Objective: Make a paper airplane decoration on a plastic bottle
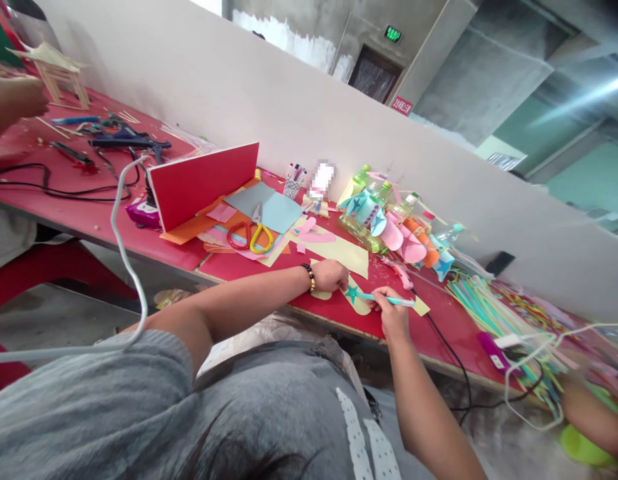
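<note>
A: ok so what have we got going on here?

B: We're looking at a pale yellow cutout (362, 307), flat on the red table (423, 337) close to the near edge, right between our two hands. It's a smallish strip with a rounded end, and there's a teal star (352, 293) on it, pointy arms and all, looks pretty solidly coloured.

A: nice. Which way does it lie?

B: Long axis slants in our view, upper left down to lower right, so the rounded end aims at the lower right. The teal marker (401, 302) lies closer to level: tip pointing left at the star, back end off to the right and a touch lower.

A: and the grip?

B: Our right hand (393, 315) has the marker pinched between thumb and fingers, writing style. Our left hand (332, 274) is curled with its fingertips at the cutout's upper left end; pinching or just pressing, we honestly can't tell.

A: anything else close by?

B: A bigger pale yellow sheet (353, 255) just beyond the left hand, a pink glue gun (399, 273) past the marker, and scissors (257, 215) with one red and one yellow handle, lying on coloured paper.
</note>
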Available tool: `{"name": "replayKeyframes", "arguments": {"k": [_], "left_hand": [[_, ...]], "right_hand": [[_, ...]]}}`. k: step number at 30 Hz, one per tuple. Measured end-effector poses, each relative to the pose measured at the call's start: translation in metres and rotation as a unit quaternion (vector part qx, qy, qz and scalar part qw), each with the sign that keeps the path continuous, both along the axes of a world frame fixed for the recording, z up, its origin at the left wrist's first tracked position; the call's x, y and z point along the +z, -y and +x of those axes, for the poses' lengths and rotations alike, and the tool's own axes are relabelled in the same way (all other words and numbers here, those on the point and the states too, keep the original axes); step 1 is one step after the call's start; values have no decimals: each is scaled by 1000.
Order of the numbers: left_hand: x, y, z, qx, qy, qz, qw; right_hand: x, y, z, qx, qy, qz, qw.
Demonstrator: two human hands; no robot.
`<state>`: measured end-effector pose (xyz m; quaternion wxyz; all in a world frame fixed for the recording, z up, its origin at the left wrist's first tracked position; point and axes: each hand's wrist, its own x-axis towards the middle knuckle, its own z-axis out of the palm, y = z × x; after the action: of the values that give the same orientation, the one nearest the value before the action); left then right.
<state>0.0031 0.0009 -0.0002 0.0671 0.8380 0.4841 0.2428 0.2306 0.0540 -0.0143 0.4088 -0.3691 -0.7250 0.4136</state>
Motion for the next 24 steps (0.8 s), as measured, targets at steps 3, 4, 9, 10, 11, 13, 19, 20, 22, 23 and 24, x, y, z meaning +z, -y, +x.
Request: {"name": "replayKeyframes", "arguments": {"k": [3,4,9,10,11,13,19,20,22,23,24], "left_hand": [[0,0,0,0,-1,-1,1000],[0,0,0,0,-2,-1,1000],[0,0,0,1,-6,-3,1000],[0,0,0,1,-6,-4,1000],[0,0,0,0,-6,-5,1000],[0,0,0,0,-7,-6,1000],[0,-1,0,-1,-10,-10,1000],[0,-1,0,-2,-10,-10,1000],[0,-2,0,-2,-10,-10,1000],[-1,-2,0,-3,-10,-10,1000],[-1,-2,0,-3,-10,-10,1000]], "right_hand": [[3,2,0,23,5,-2,1000],[3,2,0,30,7,-3,1000],[3,1,1,30,5,-2,1000],[2,0,1,23,2,-1,1000],[1,0,2,17,-2,1,1000],[0,-1,2,14,-5,3,1000],[1,0,2,50,11,3,999],[2,0,2,54,13,4,998],[1,0,3,52,14,6,999],[1,0,3,46,12,8,999],[0,-1,3,40,10,10,999]]}}
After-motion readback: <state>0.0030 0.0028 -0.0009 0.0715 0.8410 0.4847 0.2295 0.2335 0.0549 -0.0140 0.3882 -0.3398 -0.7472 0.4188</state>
